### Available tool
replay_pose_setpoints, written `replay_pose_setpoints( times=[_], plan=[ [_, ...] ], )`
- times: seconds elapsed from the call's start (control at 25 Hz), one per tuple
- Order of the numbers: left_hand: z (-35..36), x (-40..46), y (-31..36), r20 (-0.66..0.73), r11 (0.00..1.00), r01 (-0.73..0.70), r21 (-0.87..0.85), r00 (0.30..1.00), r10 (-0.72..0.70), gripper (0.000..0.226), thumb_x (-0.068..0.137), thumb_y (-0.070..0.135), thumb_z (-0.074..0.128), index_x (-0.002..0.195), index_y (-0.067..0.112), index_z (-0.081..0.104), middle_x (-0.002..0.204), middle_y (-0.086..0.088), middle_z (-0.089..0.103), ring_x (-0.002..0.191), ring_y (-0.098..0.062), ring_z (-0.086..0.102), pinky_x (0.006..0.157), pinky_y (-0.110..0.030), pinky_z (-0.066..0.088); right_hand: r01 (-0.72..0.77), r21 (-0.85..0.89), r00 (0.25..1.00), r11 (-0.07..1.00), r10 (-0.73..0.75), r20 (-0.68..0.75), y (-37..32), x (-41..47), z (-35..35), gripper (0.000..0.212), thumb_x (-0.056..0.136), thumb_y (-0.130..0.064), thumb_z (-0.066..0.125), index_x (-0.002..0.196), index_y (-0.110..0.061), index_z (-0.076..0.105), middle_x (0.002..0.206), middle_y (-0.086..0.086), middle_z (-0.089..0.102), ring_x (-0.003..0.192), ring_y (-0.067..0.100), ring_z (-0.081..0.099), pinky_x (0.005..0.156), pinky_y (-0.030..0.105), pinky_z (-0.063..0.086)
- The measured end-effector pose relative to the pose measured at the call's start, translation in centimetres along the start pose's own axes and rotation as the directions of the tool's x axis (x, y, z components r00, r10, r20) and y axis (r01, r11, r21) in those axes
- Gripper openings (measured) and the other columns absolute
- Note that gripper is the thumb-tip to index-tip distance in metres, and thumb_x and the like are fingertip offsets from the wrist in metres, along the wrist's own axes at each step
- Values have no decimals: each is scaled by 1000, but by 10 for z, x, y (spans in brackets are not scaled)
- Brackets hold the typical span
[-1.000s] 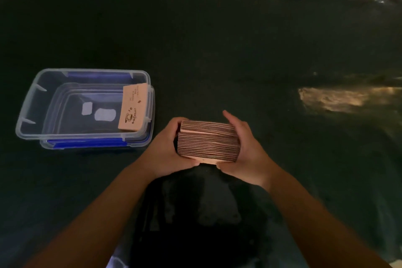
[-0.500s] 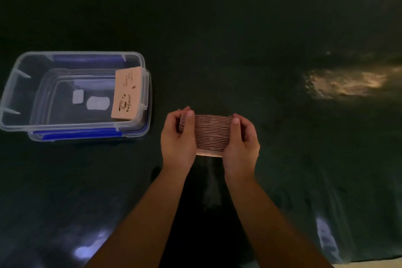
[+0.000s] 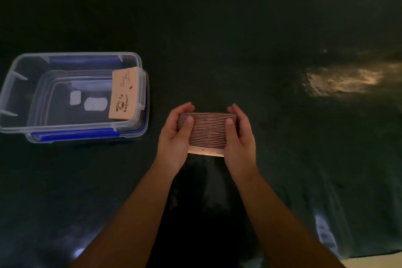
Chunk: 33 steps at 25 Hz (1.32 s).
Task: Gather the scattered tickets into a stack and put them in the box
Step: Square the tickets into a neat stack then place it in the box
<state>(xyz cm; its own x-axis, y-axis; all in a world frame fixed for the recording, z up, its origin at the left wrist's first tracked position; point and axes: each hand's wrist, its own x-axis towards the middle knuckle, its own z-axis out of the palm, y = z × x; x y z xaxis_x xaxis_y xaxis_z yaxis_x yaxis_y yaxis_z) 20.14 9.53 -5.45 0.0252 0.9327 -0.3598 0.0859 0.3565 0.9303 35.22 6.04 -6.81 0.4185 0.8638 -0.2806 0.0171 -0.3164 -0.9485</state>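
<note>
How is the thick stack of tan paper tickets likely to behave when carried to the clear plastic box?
The thick stack of tan paper tickets is many loose layers, so it may splay or slip. The left hand and right hand squeezing its ends probably keep it together.

Very dim around me. Warm glare patch point(image 3: 343, 80) on dark table point(image 3: 217, 28) at right. My hands lit faintly, edges soft, corners bowed.

A dark green cloth point(image 3: 217, 28) covers the worktop, glossy and wrinkled near its right edge where a warm patch of light point(image 3: 343, 80) falls, with pale glints point(image 3: 325, 233) toward its near right corner.
</note>
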Motion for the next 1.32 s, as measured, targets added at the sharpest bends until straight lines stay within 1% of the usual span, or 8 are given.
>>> replay_pose_setpoints(
  times=[0.12,0.24,0.4,0.68,0.92,1.08,1.16,1.32],
  plan=[
    [-2,-1,5,52,1000,3,7,999,-3,33,114,31,41,124,55,63,127,31,68,113,7,67,100,-28,54,-27,81,997,996,21,72,-3,2,0,40,113,-27,45,152,-34,53,135,-32,61,116,-11,63,88,9,53],
    [-4,-2,3,25,999,-34,17,999,33,32,115,37,34,133,48,58,124,24,69,108,15,65,85,-7,52,-5,124,995,992,-8,103,-2,-1,0,42,114,-29,42,155,-30,51,145,-27,55,118,-15,60,88,5,50],
    [-1,-4,0,16,997,-34,63,999,33,32,116,39,31,141,48,48,127,23,63,101,23,61,74,6,44,-7,145,996,989,-7,91,1,-6,-1,37,115,-26,42,149,-25,56,134,-22,63,110,-10,65,85,10,53],
    [-1,-3,-7,-35,986,-73,147,996,79,36,116,42,27,122,40,62,109,26,68,97,21,61,75,6,41,35,88,997,995,-40,58,5,-8,-1,27,109,-38,45,127,-33,65,114,-26,69,101,-1,68,77,16,56],
    [17,-2,-14,-220,991,-133,32,966,137,47,114,39,27,109,17,68,95,6,70,83,9,68,72,-7,51,66,50,993,997,-71,98,6,-12,-4,33,104,-41,54,137,-41,51,115,-22,67,101,-3,67,79,15,56],
    [21,-1,-12,-312,989,-142,-34,942,124,62,106,48,25,104,9,73,97,-8,75,96,-15,74,84,-32,58,98,-98,921,990,-52,387,8,-1,-25,97,64,-34,96,138,-55,37,122,-37,61,116,-5,63,87,10,53],
    [22,-1,-8,-329,990,-131,-55,938,106,66,105,49,24,102,5,73,97,-12,75,99,-27,73,90,-42,57,153,-226,873,962,-25,486,5,6,-33,116,55,-28,103,142,-57,32,132,-33,54,125,-9,55,93,6,48],
    [20,-7,7,-250,981,-191,-38,952,176,66,103,54,25,99,6,70,91,-11,72,94,-28,72,89,-44,58,234,-306,879,923,-66,473,-6,6,-35,106,60,-23,101,144,-40,37,139,-14,52,127,-3,53,92,13,51]
  ],
)
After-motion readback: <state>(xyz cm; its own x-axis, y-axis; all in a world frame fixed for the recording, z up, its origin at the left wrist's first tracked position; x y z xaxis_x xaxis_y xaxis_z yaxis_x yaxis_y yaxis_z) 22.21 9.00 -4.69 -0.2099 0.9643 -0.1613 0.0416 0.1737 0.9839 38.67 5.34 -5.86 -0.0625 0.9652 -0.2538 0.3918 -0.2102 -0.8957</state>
